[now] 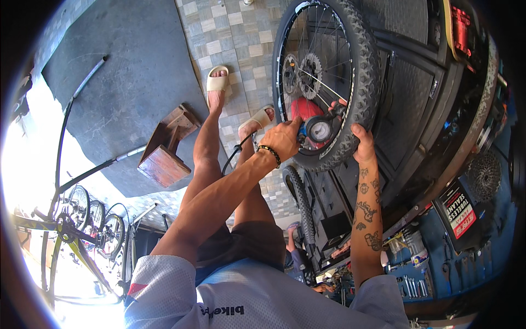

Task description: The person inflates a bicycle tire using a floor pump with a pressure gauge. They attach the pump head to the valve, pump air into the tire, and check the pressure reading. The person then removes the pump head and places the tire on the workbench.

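Left hand (281,141) is gripping a gauge inflator (319,130) inside the rim; right hand (363,143) is clasping the bicycle wheel (368,71) before a dark cabinet (408,88) | risk: a tugging black hose (237,148) could be skewing the inflator, probably leaking air | spokes (320,83) are crowding the left hand; a second tyre (303,203) is lying nearby; a wooden stool (164,166) is occupying the mat (131,66)
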`<action>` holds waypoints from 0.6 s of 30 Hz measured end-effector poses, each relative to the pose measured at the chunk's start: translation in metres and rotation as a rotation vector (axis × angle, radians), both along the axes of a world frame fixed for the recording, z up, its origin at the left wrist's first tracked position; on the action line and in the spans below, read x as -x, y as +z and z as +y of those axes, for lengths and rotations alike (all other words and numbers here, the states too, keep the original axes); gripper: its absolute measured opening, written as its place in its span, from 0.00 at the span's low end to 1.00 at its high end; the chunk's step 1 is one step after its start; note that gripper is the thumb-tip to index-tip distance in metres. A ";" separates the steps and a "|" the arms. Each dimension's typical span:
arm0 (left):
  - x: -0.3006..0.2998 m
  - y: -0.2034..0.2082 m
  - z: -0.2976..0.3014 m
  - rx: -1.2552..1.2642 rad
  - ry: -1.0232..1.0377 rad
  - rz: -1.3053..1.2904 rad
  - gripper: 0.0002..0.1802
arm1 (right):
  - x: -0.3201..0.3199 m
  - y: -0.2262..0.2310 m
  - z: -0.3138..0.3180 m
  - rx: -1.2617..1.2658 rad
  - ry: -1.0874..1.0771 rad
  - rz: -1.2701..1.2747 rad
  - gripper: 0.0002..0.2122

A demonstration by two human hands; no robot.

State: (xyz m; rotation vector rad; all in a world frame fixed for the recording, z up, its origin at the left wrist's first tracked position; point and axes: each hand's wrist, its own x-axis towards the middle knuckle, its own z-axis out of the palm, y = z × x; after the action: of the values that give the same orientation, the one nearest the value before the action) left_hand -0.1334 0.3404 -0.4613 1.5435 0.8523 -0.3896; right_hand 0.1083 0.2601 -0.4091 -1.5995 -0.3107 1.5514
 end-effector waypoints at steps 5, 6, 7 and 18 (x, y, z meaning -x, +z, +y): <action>0.000 -0.003 -0.008 -0.001 0.028 -0.013 0.31 | 0.001 0.002 0.003 0.005 -0.010 0.016 0.43; 0.000 -0.003 -0.010 -0.003 0.031 -0.012 0.32 | 0.001 0.003 0.004 0.003 -0.009 0.018 0.43; -0.001 -0.002 -0.012 -0.004 0.034 -0.011 0.32 | 0.002 0.003 0.004 -0.009 -0.025 0.043 0.42; 0.001 -0.004 -0.008 0.018 0.052 -0.039 0.32 | 0.003 0.007 0.007 0.002 0.000 0.036 0.42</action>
State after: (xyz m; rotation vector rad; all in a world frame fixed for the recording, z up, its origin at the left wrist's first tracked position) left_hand -0.1342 0.3324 -0.4656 1.5043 0.8547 -0.3275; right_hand 0.1054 0.2666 -0.4024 -1.5715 -0.2895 1.5792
